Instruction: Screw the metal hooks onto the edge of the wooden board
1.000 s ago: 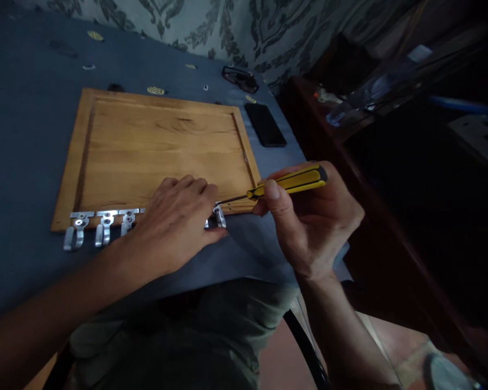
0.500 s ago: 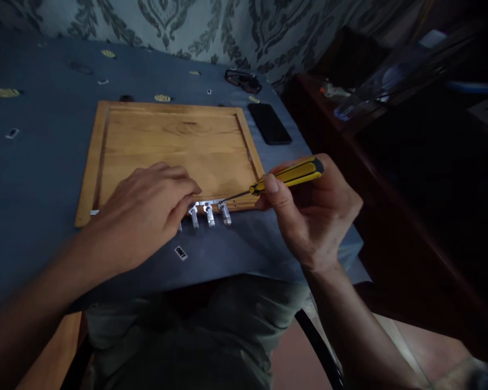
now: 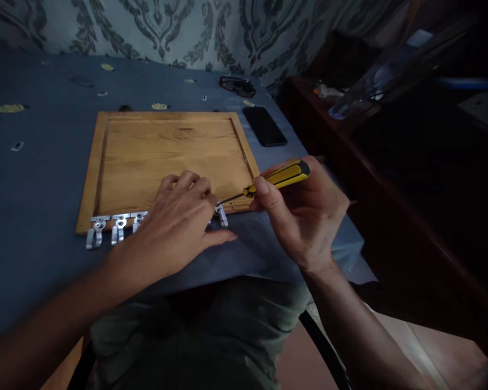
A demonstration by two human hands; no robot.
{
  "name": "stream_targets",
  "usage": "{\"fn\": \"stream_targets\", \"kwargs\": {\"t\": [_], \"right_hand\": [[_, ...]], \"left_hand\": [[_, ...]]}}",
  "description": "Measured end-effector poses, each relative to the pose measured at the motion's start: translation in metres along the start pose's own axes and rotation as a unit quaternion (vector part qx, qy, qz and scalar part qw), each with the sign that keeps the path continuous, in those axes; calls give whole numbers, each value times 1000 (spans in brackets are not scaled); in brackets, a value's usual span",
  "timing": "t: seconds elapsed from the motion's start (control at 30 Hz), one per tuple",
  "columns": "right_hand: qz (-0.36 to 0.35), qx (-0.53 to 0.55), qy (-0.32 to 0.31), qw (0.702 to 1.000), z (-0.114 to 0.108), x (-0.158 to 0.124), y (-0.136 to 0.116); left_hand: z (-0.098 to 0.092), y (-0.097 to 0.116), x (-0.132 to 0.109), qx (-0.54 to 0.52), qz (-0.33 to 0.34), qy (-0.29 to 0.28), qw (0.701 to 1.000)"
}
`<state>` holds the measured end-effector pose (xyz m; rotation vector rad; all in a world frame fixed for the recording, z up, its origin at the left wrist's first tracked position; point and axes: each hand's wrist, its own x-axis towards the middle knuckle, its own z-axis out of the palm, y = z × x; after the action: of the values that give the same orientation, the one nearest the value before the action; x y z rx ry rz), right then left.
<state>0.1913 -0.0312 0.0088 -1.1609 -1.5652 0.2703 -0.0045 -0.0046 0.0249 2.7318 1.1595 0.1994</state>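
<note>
A framed wooden board (image 3: pixel 174 146) lies flat on the cloth-covered table. Along its near edge runs a metal hook rail (image 3: pixel 121 222) with several silver hooks hanging off the edge. My right hand (image 3: pixel 305 211) is closed around a screwdriver (image 3: pixel 282 177) with a yellow and black handle. Its shaft points left and down, with the tip at the rail by the rightmost hook (image 3: pixel 223 215). My left hand (image 3: pixel 179 222) rests over the rail's middle, fingers bent on the board and thumb spread out below the edge, hiding part of the rail and some hooks.
Right of the board lies a black phone (image 3: pixel 265 126), with dark glasses (image 3: pixel 238 85) behind it. A clear plastic bottle (image 3: pixel 361 89) leans on a dark wooden surface (image 3: pixel 313 103) at the right. Patterned fabric (image 3: pixel 187 32) rises behind the table.
My left hand has slid right along the rail, and its thumb has spread away from the fingers. The left hooks now show. The screwdriver tip stays at the rightmost hook.
</note>
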Motion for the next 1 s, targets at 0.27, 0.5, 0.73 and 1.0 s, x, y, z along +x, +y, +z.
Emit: {"fn": "stream_targets", "kwargs": {"t": [0.27,0.5,0.73,1.0], "right_hand": [[5,-22,0,1000,-2,-2,-3],[-30,-50,-2,998,-4,0,-11],[-40,17,77,996,1,-4,-15],[-19,-26,65,997,-2,-7,-16]], "left_hand": [[7,0,5,-1,-16,1,1000],[7,0,10,-51,-49,-16,997],[20,-7,6,-84,-13,56,995],[30,-10,2,-85,14,105,991]]}}
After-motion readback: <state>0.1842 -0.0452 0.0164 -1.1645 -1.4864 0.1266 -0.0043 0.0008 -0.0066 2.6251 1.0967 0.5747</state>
